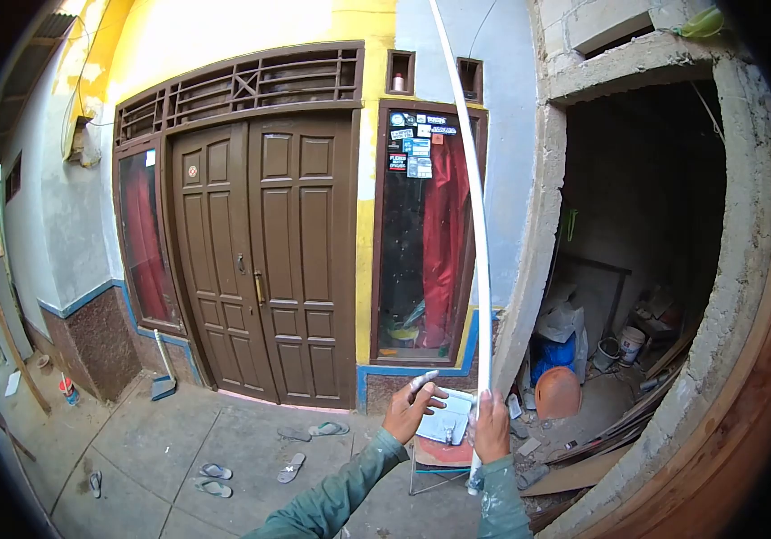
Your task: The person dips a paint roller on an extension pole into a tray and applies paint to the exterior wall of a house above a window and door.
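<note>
My right hand (492, 428) is wrapped round a long white pole (481, 269) near its lower end. The pole rises almost upright past the window and out at the top of the view. To its left is my left hand (411, 410), apart from the pole, with one grey-smeared finger stretched up and the others partly bent. Just beyond and between the hands, a pale square tray-like thing (444, 420) rests on a low stand with a reddish top (439, 452).
Brown double doors (260, 260) and a curtained window (423, 234) face me. Several sandals (215, 471) lie on the concrete floor. A blue dustpan (163, 387) stands by the wall. At right, a rough doorway holds buckets (631, 344), an orange basin (558, 393) and boards (583, 472).
</note>
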A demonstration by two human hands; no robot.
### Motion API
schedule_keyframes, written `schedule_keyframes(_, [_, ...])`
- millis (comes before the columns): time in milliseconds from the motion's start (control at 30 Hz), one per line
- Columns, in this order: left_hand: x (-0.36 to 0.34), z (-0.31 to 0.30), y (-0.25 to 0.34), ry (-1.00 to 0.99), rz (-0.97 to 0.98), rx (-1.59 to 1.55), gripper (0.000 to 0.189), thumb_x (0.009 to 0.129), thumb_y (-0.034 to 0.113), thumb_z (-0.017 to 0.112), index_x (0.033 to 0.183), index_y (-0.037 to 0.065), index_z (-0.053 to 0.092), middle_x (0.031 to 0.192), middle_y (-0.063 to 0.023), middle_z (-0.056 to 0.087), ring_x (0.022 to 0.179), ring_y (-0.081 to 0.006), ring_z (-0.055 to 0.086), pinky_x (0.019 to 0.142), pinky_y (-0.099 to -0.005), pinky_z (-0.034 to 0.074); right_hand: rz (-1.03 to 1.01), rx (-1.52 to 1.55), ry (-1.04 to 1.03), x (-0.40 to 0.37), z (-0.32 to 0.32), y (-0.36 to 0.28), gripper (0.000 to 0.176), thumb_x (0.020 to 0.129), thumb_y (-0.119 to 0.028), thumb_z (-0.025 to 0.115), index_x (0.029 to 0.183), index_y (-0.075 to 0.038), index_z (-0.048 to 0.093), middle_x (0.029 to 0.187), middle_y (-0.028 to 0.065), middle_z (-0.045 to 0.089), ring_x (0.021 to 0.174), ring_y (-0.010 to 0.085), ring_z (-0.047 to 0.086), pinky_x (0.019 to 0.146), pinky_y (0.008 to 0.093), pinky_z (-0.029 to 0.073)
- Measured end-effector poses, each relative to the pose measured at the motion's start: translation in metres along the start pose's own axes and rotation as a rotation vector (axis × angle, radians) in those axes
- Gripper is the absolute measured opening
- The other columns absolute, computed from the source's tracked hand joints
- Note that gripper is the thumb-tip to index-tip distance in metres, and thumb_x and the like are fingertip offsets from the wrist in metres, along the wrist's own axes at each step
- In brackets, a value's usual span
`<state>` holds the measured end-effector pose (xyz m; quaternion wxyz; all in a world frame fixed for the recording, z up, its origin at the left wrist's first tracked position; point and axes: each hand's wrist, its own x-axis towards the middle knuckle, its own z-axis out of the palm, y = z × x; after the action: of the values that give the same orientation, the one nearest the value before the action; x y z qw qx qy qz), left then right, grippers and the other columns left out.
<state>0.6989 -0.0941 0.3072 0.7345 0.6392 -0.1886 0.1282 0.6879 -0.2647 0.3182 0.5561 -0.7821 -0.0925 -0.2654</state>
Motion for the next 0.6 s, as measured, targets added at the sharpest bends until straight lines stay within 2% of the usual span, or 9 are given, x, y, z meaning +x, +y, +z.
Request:
schedule_keyframes(167, [0.004, -0.005, -0.014, 0.017, -0.005, -0.003, 0.045, 0.099, 0.032, 0.045, 0.134, 0.002, 0.046, 0.100, -0.0103, 0.066, 0.086, -0.0166, 0.065, 0.069, -0.0278, 0.051, 0.151, -0.088, -0.059, -0.057, -0.014, 0.044, 0.040, 0.098, -0.030, 0.038, 0.111, 0.006, 0.052, 0.104, 0.0304, 0.056, 0.101, 0.0465, 0.052, 0.082, 0.0485, 0.042])
schedule_keyframes(233, [0.007, -0.001, -0.016, -0.001, -0.030, 0.015, 0.047, 0.099, 0.033, 0.045, 0.134, 0.002, 0.045, 0.101, -0.0102, 0.066, 0.087, -0.0168, 0.065, 0.069, -0.0277, 0.051, -0.065, -0.253, -0.015, -0.090, -0.011, 0.096, 0.042, 0.098, -0.032, 0.040, 0.111, 0.005, 0.053, 0.101, 0.0308, 0.057, 0.097, 0.0472, 0.053, 0.080, 0.0495, 0.042])
schedule_keyframes(300, [0.013, 0.007, -0.017, -0.020, -0.054, 0.033, 0.048, 0.099, 0.034, 0.045, 0.134, 0.002, 0.045, 0.101, -0.0102, 0.066, 0.087, -0.0169, 0.065, 0.069, -0.0276, 0.051, 0.174, -0.156, -0.073, -0.122, -0.013, 0.118, 0.043, 0.098, -0.035, 0.039, 0.108, 0.004, 0.054, 0.095, 0.0326, 0.058, 0.090, 0.0479, 0.055, 0.076, 0.0514, 0.042])
schedule_keyframes(367, [0.022, 0.018, -0.019, -0.090, -0.083, 0.090, 0.048, 0.101, 0.034, 0.041, 0.137, 0.003, 0.040, 0.107, -0.0102, 0.064, 0.092, -0.0168, 0.063, 0.072, -0.0261, 0.050, 0.407, -0.033, -0.013, -0.155, -0.015, 0.104, 0.037, 0.098, -0.034, 0.039, 0.092, 0.000, 0.054, 0.073, 0.0246, 0.057, 0.073, 0.0455, 0.055, 0.065, 0.0512, 0.041])
schedule_keyframes(400, [0.028, 0.023, -0.024, -0.096, -0.073, 0.102, 0.051, 0.100, 0.035, 0.042, 0.139, 0.003, 0.038, 0.108, -0.0105, 0.063, 0.093, -0.0178, 0.063, 0.072, -0.0271, 0.051, 0.411, -0.032, -0.012, -0.176, -0.010, 0.183, 0.037, 0.098, -0.034, 0.039, 0.092, 0.000, 0.054, 0.073, 0.0246, 0.057, 0.073, 0.0455, 0.055, 0.065, 0.0512, 0.041])
schedule_keyframes(467, [0.039, 0.036, -0.030, -0.092, -0.062, 0.076, 0.051, 0.099, 0.036, 0.044, 0.138, 0.002, 0.040, 0.106, -0.0106, 0.063, 0.091, -0.0176, 0.064, 0.069, -0.0281, 0.052, -0.157, -0.634, -0.003, -0.229, 0.000, 0.252, 0.032, 0.090, -0.022, 0.056, 0.113, 0.000, 0.057, 0.106, 0.0267, 0.060, 0.077, 0.0417, 0.060, 0.062, 0.0452, 0.049])
schedule_keyframes(500, [0.045, 0.043, -0.033, -0.086, -0.046, 0.048, 0.052, 0.098, 0.036, 0.047, 0.136, 0.002, 0.042, 0.104, -0.0106, 0.064, 0.089, -0.0173, 0.065, 0.066, -0.0291, 0.054, -0.152, -0.634, -0.003, -0.233, -0.008, 0.231, 0.032, 0.090, -0.022, 0.056, 0.113, 0.000, 0.057, 0.106, 0.0267, 0.060, 0.077, 0.0417, 0.060, 0.062, 0.0452, 0.049])
schedule_keyframes(567, [0.055, 0.053, -0.041, -0.079, -0.037, 0.062, 0.053, 0.097, 0.037, 0.048, 0.135, 0.001, 0.043, 0.103, -0.0120, 0.063, 0.088, -0.0178, 0.064, 0.066, -0.0294, 0.055, 0.430, -0.376, -0.172, -0.247, -0.029, 0.188, 0.027, 0.088, -0.019, 0.059, 0.110, -0.003, 0.059, 0.112, 0.0218, 0.060, 0.077, 0.0374, 0.062, 0.060, 0.0415, 0.050])
schedule_keyframes(600, [0.060, 0.057, -0.044, -0.057, -0.035, 0.094, 0.053, 0.096, 0.037, 0.049, 0.134, 0.000, 0.043, 0.102, -0.0126, 0.063, 0.087, -0.0180, 0.064, 0.066, -0.0294, 0.055, 0.435, -0.376, -0.170, -0.263, -0.028, 0.223, 0.027, 0.088, -0.019, 0.059, 0.110, -0.003, 0.059, 0.112, 0.0218, 0.060, 0.077, 0.0374, 0.062, 0.060, 0.0415, 0.050])
